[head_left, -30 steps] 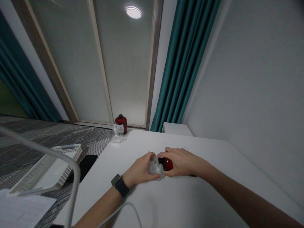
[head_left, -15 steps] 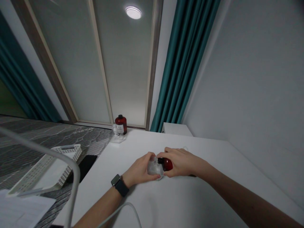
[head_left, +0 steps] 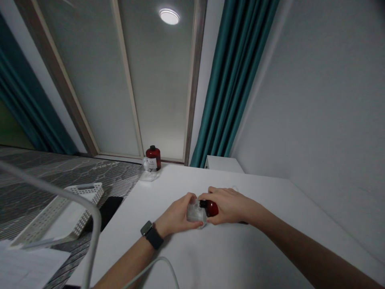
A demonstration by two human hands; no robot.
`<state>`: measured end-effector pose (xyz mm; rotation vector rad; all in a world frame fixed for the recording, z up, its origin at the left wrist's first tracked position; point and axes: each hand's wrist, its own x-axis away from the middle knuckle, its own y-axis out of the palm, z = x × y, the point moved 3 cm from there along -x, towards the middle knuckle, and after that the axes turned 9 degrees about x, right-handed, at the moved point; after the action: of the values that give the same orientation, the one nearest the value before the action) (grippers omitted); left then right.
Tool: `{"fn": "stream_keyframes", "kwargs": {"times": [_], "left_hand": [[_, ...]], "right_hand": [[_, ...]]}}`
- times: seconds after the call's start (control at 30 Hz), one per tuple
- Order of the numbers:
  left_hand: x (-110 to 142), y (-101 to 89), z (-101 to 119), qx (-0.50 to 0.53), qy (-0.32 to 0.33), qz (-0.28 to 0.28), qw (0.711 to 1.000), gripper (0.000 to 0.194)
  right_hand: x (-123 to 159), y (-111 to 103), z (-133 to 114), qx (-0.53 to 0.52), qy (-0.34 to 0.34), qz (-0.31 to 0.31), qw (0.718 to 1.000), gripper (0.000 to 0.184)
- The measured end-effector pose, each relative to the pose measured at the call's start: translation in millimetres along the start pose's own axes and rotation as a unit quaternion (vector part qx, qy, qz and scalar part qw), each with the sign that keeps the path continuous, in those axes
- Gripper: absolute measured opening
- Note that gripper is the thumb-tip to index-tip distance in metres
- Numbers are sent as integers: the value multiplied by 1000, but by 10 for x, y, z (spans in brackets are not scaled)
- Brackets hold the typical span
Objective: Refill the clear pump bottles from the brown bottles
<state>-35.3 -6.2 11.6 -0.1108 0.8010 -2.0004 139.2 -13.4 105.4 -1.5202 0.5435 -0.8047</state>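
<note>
At the far left, printed papers (head_left: 33, 265) and a white perforated basket (head_left: 98, 195) are seen beyond the counter's left edge, partly crossed by a curved grey tube (head_left: 95, 233). A flat black thing (head_left: 112, 208) is placed between the basket and that edge. At the far left corner of the white counter (head_left: 234, 257), a large red bottle (head_left: 155, 154) is stood upright, with a clear tray (head_left: 148, 177) set before it, well apart from the hands. A dark watch (head_left: 153, 236) is worn on the left wrist, and a pale cable (head_left: 167, 261) is looped just beside the forearm.

Near the counter's middle, a clear container (head_left: 193, 215) is held by the left grip (head_left: 178, 212), thumb and fingers curved around it. Just to its right, a small red bottle (head_left: 212, 208) is grasped in the right grip (head_left: 229, 204), tilted over, its black neck pointed left at the container; whether the two are touching cannot be told. Ahead of both hands, a strip of counter is left before the far edge; to the right, a wider stretch is bounded by the grey wall (head_left: 325, 104).
</note>
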Motion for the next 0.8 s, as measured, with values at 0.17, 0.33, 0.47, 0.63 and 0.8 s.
{"fn": "stream_keyframes", "kwargs": {"times": [0.17,0.33,0.47,0.63,0.8], "left_hand": [[-5,-4,1,1,-2,-3,1000,56],[-3,-7,8,-4,-5,-4,1000,56],[0,-15,27,-2,-8,-6,1000,55],[1,-21,26,-5,-4,-8,1000,55],[-4,-20,15,-8,34,-11,999,54]], "right_hand": [[-1,-4,-7,-1,2,-1,1000,43],[-3,-2,0,-3,-2,-3,1000,43],[3,-25,-8,-3,-5,-2,1000,42],[-7,-28,-11,-3,-3,-9,1000,44],[-14,-15,-12,-2,-4,-6,1000,49]]}}
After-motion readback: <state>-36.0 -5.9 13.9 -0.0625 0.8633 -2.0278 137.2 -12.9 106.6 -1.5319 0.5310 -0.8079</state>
